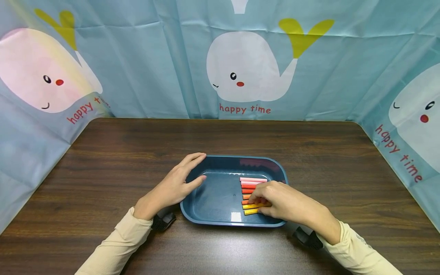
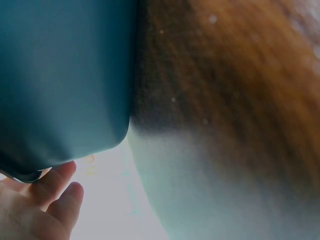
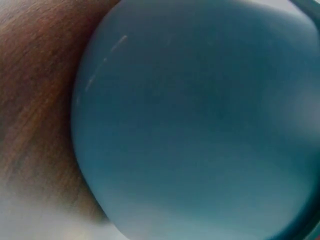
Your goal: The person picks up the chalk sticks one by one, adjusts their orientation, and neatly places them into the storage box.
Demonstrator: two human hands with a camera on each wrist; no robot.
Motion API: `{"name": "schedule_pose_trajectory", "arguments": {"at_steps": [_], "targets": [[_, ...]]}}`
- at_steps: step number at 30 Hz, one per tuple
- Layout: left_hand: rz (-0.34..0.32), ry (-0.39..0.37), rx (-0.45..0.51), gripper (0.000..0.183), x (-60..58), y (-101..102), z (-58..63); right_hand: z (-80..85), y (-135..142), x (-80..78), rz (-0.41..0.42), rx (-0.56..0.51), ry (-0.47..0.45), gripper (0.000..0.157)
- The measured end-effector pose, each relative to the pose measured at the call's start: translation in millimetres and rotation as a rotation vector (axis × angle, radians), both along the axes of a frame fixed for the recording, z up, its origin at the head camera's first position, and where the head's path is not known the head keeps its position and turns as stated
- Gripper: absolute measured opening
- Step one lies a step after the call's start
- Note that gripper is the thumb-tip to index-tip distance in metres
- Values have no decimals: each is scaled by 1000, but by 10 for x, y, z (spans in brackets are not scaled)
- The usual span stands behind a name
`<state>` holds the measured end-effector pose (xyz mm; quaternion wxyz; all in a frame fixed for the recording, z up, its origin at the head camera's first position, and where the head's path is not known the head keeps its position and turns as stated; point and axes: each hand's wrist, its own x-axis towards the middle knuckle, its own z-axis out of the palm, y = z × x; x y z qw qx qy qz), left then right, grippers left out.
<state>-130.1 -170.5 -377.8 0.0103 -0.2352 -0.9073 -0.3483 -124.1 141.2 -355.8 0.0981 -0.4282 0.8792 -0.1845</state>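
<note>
A dark blue plastic tray (image 1: 213,221) stands on the table. In its right half several thin coloured sticks, pink, red (image 1: 246,186), orange and yellow, lie side by side in a row. My right hand (image 1: 283,198) reaches over the right rim; its bent fingers and thumb pinch the yellow sticks (image 1: 250,211) at the near end of the row. The hand covers the right ends of most sticks. My left hand (image 1: 178,179) rests at the left rim with its fingers extended and the thumb over the tray's inside. Its fingertips show beside the tray wall in the left wrist view.
The brown wood-grain table (image 1: 137,137) extends around the tray. Behind it and at both sides hangs a light blue cloth (image 1: 154,68) printed with whales. The right wrist view is filled mostly by the tray's outer wall (image 3: 200,125).
</note>
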Motion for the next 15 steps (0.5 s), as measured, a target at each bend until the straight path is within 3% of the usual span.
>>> {"name": "schedule_pose_trajectory", "arguments": {"at_steps": [15], "targets": [[11,1,-31,64,-5,-3,-1,54,29,-35,-17,-82,28,16]]}}
